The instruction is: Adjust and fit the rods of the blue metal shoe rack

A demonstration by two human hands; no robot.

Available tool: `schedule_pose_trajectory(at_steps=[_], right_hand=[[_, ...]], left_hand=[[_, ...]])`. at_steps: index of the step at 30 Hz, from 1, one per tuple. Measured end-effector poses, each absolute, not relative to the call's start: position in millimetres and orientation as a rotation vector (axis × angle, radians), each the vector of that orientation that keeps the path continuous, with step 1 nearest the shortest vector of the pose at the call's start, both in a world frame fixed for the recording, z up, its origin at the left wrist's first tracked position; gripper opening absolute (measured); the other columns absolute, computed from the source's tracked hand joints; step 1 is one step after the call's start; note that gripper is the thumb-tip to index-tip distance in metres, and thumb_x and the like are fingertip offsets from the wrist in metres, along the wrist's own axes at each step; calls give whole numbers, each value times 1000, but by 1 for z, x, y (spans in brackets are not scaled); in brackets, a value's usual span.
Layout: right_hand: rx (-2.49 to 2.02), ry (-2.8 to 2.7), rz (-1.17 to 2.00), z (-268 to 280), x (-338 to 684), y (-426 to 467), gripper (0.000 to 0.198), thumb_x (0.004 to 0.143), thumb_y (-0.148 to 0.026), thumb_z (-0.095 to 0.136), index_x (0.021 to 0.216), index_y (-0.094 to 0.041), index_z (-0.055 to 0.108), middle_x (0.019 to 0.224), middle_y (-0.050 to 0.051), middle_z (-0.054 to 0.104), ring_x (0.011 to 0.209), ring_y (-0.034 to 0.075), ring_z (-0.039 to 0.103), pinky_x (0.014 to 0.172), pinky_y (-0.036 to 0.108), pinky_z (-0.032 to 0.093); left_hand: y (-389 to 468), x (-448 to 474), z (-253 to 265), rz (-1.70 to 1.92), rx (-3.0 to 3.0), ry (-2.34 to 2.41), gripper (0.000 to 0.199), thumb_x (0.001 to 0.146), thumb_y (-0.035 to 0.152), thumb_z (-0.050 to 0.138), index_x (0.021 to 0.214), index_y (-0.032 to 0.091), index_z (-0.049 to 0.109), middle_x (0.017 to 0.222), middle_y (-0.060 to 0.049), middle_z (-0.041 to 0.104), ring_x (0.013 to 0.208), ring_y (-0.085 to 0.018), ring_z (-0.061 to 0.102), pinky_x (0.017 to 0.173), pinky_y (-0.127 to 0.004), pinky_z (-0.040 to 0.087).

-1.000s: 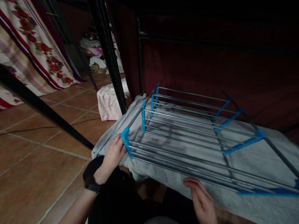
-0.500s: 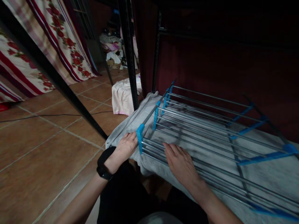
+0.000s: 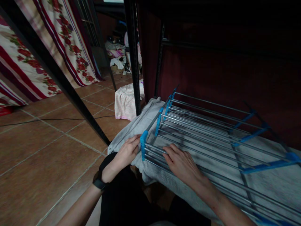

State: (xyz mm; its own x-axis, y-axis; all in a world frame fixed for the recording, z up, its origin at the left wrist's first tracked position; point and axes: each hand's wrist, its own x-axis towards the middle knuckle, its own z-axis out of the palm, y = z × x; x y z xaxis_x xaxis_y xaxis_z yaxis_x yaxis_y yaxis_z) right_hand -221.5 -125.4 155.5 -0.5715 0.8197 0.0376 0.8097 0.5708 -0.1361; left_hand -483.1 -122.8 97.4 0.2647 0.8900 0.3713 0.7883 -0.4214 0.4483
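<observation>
A metal drying rack with blue plastic joints lies on a grey cloth. At its near left corner, my left hand has bent fingers against the blue end piece, the fingertips partly hidden behind it. A dark watch is on that wrist. My right hand is curled over the front rods, a little right of the same corner. Its fingertips rest on a rod, and the underside of the grip is out of sight.
A black metal post slants down on the left, and another post stands behind the cloth. A striped cloth-covered thing sits on the tiled floor. A thin cable crosses the tiles beside a floral curtain.
My right hand's fingers have gone from lying flat to curling over the rods. My left hand's fingers bend more at the blue corner. The view has shifted slightly.
</observation>
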Motion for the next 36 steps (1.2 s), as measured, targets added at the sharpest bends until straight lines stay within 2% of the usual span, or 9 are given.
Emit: schedule_pose_trajectory(at_steps=[2,5,9,13,19,22,27,32,36], right_hand=[[-1392,-2685,155,155,-221,-126,30,103,-31,36,123,-26,58,110,3,64,84,15,67,67,28,47],[-1368,-2677,148,156,-220,-126,28,103,-30,37,119,-26,60,105,2,63,81,14,66,66,27,47],[-1360,-2655,148,159,-220,-125,29,103,-31,36,121,-27,58,107,2,63,81,13,65,66,26,46],[-1351,-2650,145,165,-220,-126,28,103,-30,36,119,-27,59,107,2,63,81,13,65,66,27,46],[-1324,-2637,105,169,-219,-128,28,103,-32,37,122,-28,57,106,1,64,79,14,66,65,27,46],[-1304,-2641,73,170,-219,-129,26,103,-30,38,118,-26,59,104,1,64,79,14,65,64,27,45],[-1289,-2650,-2,168,-220,-130,28,104,-29,36,120,-26,58,105,2,65,80,14,66,66,28,47],[-1256,-2660,-60,163,-220,-130,28,103,-25,37,123,-23,57,111,5,66,88,15,68,70,28,49],[-1242,-2671,-104,160,-221,-130,27,102,-22,38,122,-22,56,112,5,66,88,15,67,71,28,49]], left_hand=[[-125,-480,105,1025,2133,1438,35,86,7,40,109,17,65,122,-10,62,111,-23,59,97,-38,48],[-129,-476,114,1127,1822,1316,40,81,13,49,119,18,63,118,-8,66,112,-25,60,102,-40,46],[-132,-473,120,1165,1514,1201,55,85,27,61,138,16,49,122,-12,66,114,-27,61,102,-42,47],[-128,-471,116,1183,1510,1166,69,84,35,70,144,17,41,124,-13,65,116,-28,61,104,-41,47],[-125,-465,114,1220,1528,1196,68,88,38,66,145,16,39,119,-13,67,114,-27,62,102,-41,48],[-125,-460,117,1214,1528,1209,70,88,38,65,148,18,35,119,-13,66,110,-27,63,98,-42,50],[-123,-451,112,1248,1600,1233,67,93,35,56,152,21,27,116,-10,64,104,-23,61,100,-41,46],[-121,-443,105,1295,1604,1252,63,95,34,50,151,23,23,108,-7,60,91,-19,58,86,-35,48],[-122,-441,103,1329,1588,1254,61,96,32,49,150,22,24,101,-4,57,86,-17,55,86,-33,46]])
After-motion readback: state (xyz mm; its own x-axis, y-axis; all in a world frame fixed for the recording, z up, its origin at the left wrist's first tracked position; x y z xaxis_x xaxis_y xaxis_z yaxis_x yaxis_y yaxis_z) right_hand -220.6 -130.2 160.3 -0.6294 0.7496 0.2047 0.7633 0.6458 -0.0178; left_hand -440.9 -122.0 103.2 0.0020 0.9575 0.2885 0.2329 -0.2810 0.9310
